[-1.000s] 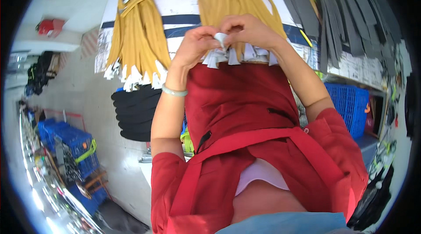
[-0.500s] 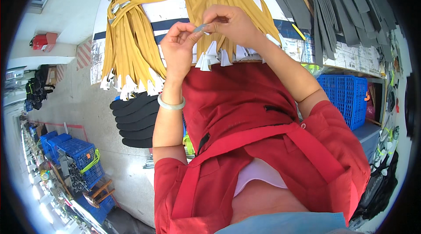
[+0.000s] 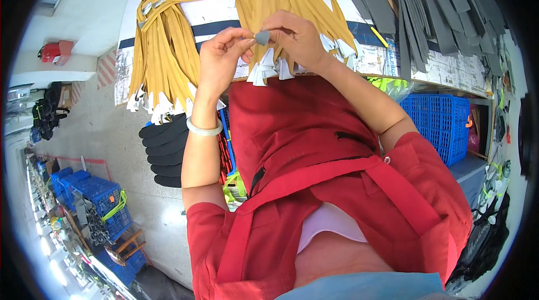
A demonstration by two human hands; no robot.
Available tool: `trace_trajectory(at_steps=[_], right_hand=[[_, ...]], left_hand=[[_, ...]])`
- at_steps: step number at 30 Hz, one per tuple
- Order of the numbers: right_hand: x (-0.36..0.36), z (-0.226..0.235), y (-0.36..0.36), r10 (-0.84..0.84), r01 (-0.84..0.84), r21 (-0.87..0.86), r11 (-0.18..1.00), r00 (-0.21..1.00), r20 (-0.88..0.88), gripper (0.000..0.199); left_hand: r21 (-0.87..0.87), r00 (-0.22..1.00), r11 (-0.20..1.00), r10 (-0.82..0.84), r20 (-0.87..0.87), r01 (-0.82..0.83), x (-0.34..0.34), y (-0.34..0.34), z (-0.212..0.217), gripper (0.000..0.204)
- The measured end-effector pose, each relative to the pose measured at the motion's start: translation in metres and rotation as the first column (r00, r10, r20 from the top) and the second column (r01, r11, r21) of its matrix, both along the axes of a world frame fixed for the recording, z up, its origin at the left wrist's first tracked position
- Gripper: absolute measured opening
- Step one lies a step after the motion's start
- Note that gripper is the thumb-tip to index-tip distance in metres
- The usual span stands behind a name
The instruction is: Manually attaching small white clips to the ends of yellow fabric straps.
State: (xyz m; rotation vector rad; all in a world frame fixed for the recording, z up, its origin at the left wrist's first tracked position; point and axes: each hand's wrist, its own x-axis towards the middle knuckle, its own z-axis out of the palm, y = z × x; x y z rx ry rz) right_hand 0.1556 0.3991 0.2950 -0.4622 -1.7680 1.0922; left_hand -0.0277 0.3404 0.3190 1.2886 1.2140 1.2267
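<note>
**Both hands pinching a small grey tab over the yellow strap bundle**

Step in hand, as judged: fitting or sorting a small part among the strap ends; the left hand (image 3: 220, 59) and right hand (image 3: 293, 37) meet in the upper centre of the frame, fingertips drawn together around a small grey piece (image 3: 262, 37); each grip is closed to a pinch, the grey piece held between them, though which hand bears most of it cannot be told.

The piece lies at the fingertips, between the two hands, directly in front of the yellow straps (image 3: 168, 47) that hang over the tabletop (image 3: 438, 69) edge; the white tips (image 3: 264, 69) of the straps sit just below the pinch, near but apparently not touching it.

The next move likely calls for fine fingertip control and a steady hold, since the piece is small.

Dark grey strips (image 3: 432, 8) lie at upper right; a blue crate (image 3: 443, 126) stands at right.
</note>
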Motion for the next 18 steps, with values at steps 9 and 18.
trace_trajectory(at_steps=[9, 18], right_hand=[[0.014, 0.000, -0.017, 0.057, 0.010, -0.429, 0.903, 0.988, 0.144, 0.027], [0.074, -0.007, 0.000, -0.032, 0.184, -0.423, 0.888, 0.940, 0.341, 0.023]], left_hand=[[0.231, 0.996, 0.970, 0.085, -0.034, -0.075, 0.007, -0.010, -0.021, 0.006], [0.377, 0.697, 0.653, 0.717, -0.028, -0.657, -0.103, -0.018, -0.023, 0.028]])
